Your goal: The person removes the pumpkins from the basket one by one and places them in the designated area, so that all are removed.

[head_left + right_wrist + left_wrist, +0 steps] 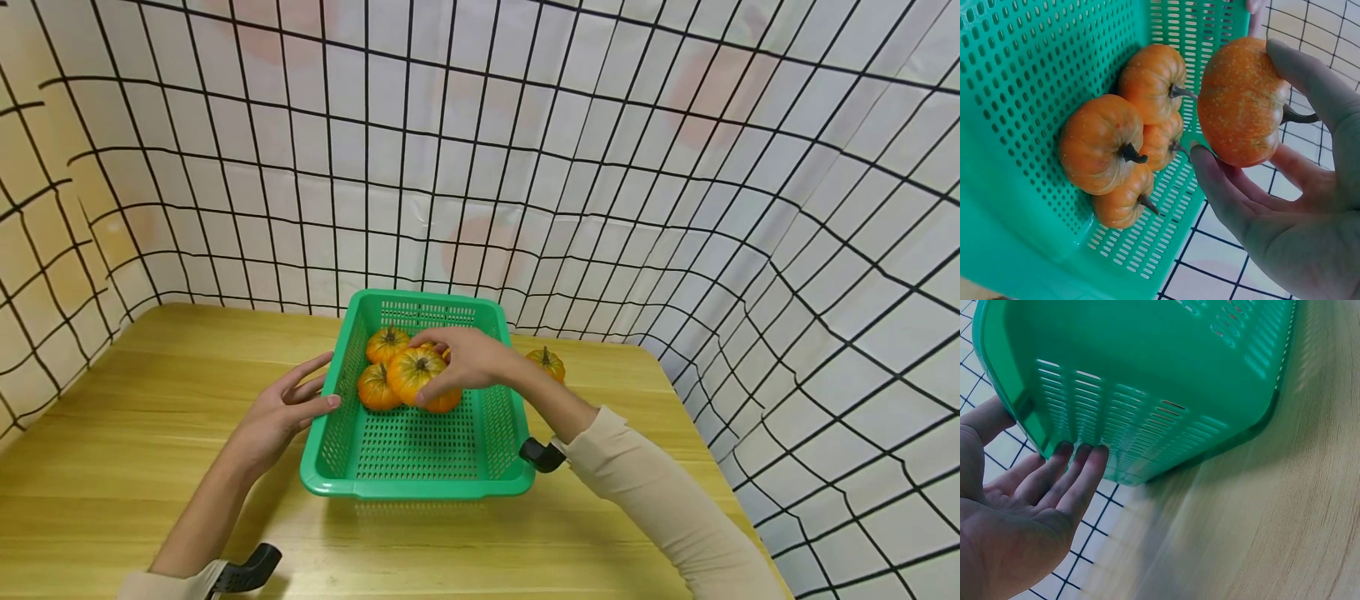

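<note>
Head view: one green basket (416,489), rectangular, with perforated walls, stood on a wooden table (150,400). One right hand (474,357), thumb and fingers curved round a held pumpkin (408,375), was over the basket's far half. One left hand (273,417), fingers spread and fairly straight, touched the basket's left side, thumb at the rim. One outer pumpkin (546,364) was just right of the basket, partly hidden by the right forearm.

Right wrist view: four orange pumpkins (1102,144), dark-stemmed, lay grouped inside the basket.

Left wrist view: fingertips (1099,453) met the basket's slotted outer wall.

Surroundings: one black grid (367,167) against a pale sheet (387,92); two beige sleeves (667,500); one black wrist device (542,455) at the right cuff, another at the left.
</note>
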A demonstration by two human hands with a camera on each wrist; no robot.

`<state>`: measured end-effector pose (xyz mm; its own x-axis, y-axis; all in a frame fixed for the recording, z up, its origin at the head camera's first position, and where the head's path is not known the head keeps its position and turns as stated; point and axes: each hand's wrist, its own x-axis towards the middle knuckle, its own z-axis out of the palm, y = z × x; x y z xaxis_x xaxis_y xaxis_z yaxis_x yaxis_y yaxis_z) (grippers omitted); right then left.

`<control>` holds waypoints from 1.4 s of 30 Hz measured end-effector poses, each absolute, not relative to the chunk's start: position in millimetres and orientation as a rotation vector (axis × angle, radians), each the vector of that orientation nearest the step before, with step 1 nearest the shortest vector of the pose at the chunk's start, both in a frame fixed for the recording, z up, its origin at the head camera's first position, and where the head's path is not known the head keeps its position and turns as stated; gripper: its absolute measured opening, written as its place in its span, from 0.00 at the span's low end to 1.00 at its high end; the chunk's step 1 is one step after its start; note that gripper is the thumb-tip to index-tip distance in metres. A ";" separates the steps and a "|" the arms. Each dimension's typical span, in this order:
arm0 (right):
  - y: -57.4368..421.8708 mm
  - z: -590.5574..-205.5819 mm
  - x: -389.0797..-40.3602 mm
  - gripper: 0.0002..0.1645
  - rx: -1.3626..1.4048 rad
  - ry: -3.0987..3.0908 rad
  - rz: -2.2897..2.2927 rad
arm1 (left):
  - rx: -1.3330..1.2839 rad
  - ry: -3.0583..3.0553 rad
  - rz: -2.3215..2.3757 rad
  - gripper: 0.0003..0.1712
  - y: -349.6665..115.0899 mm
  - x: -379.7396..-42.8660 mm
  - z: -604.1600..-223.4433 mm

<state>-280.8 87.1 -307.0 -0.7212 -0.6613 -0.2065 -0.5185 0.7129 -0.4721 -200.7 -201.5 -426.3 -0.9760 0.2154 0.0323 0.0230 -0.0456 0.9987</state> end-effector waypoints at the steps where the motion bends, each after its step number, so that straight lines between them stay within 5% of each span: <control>1: 88.9 -307.1 -280.3 0.48 -0.913 2.565 -0.555 | 0.261 2.073 2.163 0.45 -201.5 -200.7 -426.6; 42: 183.5 -317.3 -268.5 0.50 -0.480 2.792 -1.188 | 0.240 2.066 2.161 0.45 -201.1 -201.0 -426.2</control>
